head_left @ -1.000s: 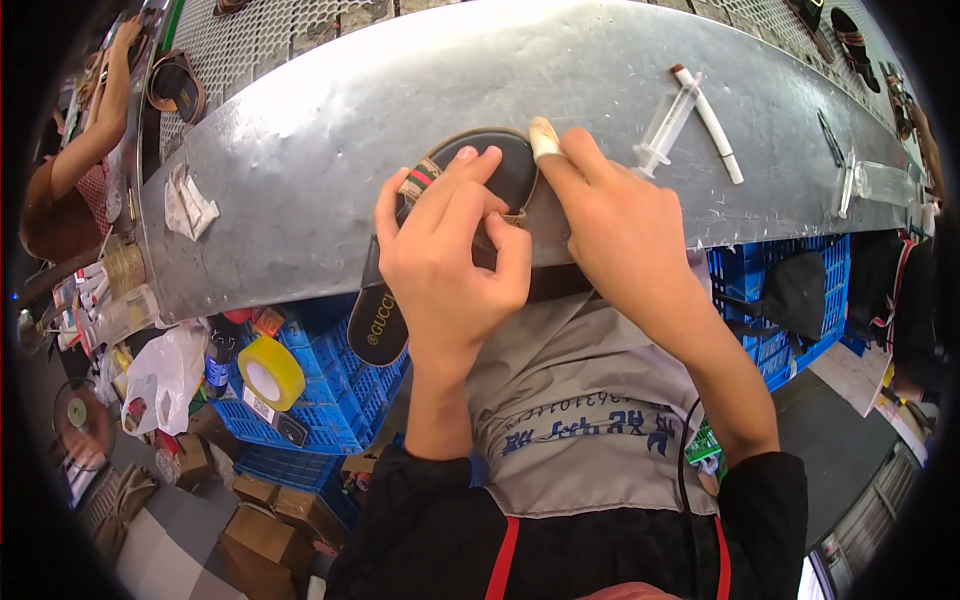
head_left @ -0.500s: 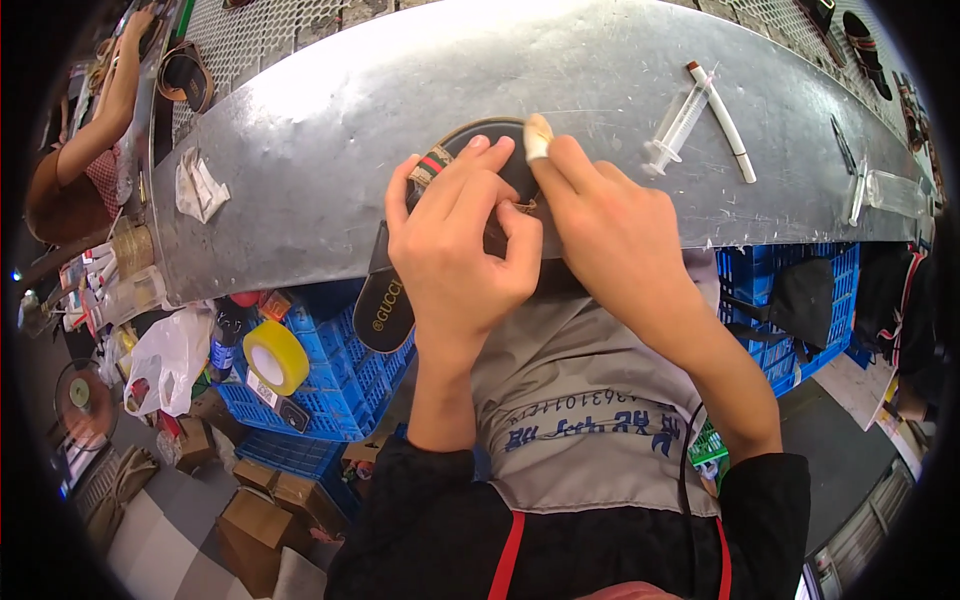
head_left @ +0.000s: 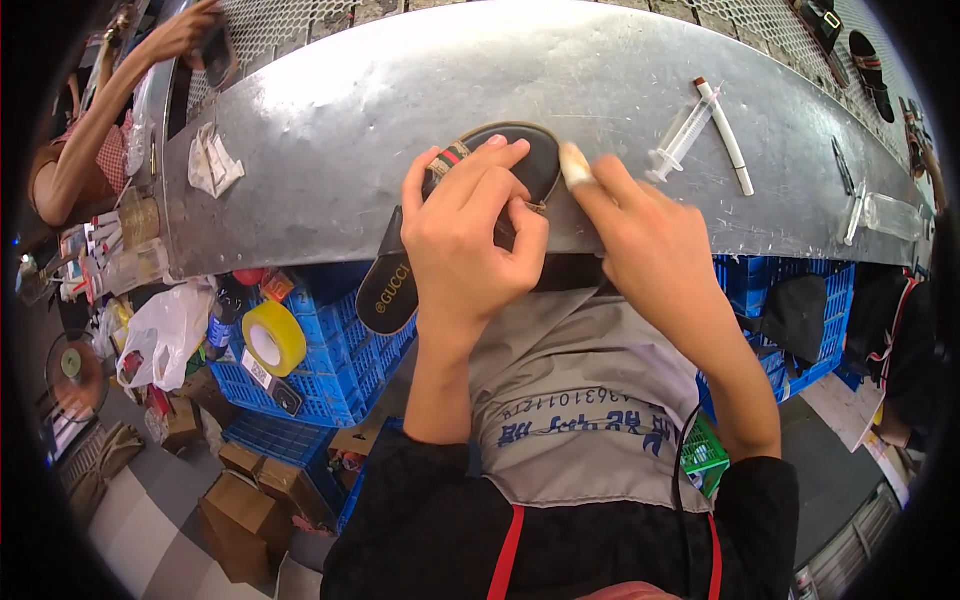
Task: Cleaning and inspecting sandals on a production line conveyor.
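Holding a black sandal (head_left: 535,155) near the centre, toward twelve o'clock, over the near part of the metal table (head_left: 330,170), toe aimed at one o'clock; with the left hand (head_left: 462,235) clamped over its middle, thumb and forefinger tips close together by the sole's right side; with the right hand (head_left: 655,235) curled at two o'clock, one pale covered fingertip (head_left: 576,168) just beside the toe rim; cannot tell about actual contact there, nor about anything pinched in the right hand, given the hidden thumb and the blur; already in place, by the look of things, a beige strap (head_left: 449,157) with a green and red stripe, over the left side of the sole; also already finished with lettering, a black heel piece (head_left: 385,300) out at nine o'clock, reaching past the table edge; cannot tell about its join to the front, covered by the left hand; left to do, as a judgement only, perhaps some handwork along the toe rim and the strap's right end, seemingly midway rather than complete; lying apart at two o'clock, a syringe (head_left: 685,140) and a white pen (head_left: 728,140), both out of hand; as for writing, gold brand lettering on the heel piece, large blue characters above a row of digits, upside down, on the grey apron (head_left: 560,470) at five o'clock, and a white label (head_left: 256,370) between eight and nine o'clock, too small to read
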Motion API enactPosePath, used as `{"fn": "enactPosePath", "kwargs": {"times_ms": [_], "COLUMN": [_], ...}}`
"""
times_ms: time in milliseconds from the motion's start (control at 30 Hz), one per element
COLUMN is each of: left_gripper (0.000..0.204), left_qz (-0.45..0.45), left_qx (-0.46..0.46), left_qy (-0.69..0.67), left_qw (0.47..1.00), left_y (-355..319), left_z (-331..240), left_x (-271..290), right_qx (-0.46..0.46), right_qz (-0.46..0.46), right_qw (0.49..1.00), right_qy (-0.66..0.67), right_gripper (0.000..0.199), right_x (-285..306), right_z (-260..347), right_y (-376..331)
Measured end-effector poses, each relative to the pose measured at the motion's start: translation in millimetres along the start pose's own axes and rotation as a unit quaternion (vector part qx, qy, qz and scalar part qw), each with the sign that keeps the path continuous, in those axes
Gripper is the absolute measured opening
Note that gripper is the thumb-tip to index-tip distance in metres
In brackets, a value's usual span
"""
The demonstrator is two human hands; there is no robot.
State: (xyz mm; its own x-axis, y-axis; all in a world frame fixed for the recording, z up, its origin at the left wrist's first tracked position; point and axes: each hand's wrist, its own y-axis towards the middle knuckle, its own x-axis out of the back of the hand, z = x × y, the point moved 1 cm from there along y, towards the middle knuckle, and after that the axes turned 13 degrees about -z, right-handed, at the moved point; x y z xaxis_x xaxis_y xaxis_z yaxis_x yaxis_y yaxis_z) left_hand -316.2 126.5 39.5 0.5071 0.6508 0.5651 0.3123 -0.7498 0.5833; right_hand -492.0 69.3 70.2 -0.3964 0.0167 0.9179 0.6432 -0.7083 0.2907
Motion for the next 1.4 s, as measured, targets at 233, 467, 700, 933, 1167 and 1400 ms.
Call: {"fn": "enactPosePath", "kwargs": {"times_ms": [233,467,700,933,1167,1400], "left_gripper": [0.017,0.026,0.015,0.02,0.065,0.068], "left_qz": [0.085,0.192,0.326,0.143,0.098,0.139], "left_qx": [-0.068,-0.181,-0.381,-0.313,-0.139,-0.03], "left_qy": [0.053,-0.04,-0.078,0.02,0.412,0.205], "left_qw": [0.993,0.964,0.862,0.939,0.895,0.968], "left_y": [3.4,21.4,37.4,30.6,14.7,10.2], "left_z": [-12.2,-14.8,-38.8,-1.6,-34.2,-21.6], "left_x": [15.1,24.3,31.0,6.4,29.2,39.9], "right_qx": [-0.093,-0.13,-0.154,-0.143,-0.158,-0.226], "right_qz": [0.01,-0.078,-0.115,-0.071,-0.066,-0.115], "right_qw": [0.989,0.974,0.957,0.954,0.955,0.93], "right_qy": [0.113,0.167,0.216,0.252,0.244,0.265], "right_gripper": [0.05,0.044,0.037,0.027,0.023,0.021], "right_x": [27.5,35.2,36.1,16.0,28.8,61.7], "right_z": [-18.4,-35.4,-41.6,-37.7,-56.0,-84.6], "right_y": [-52.6,-80.3,-93.9,-91.8,-99.3,-121.7]}}
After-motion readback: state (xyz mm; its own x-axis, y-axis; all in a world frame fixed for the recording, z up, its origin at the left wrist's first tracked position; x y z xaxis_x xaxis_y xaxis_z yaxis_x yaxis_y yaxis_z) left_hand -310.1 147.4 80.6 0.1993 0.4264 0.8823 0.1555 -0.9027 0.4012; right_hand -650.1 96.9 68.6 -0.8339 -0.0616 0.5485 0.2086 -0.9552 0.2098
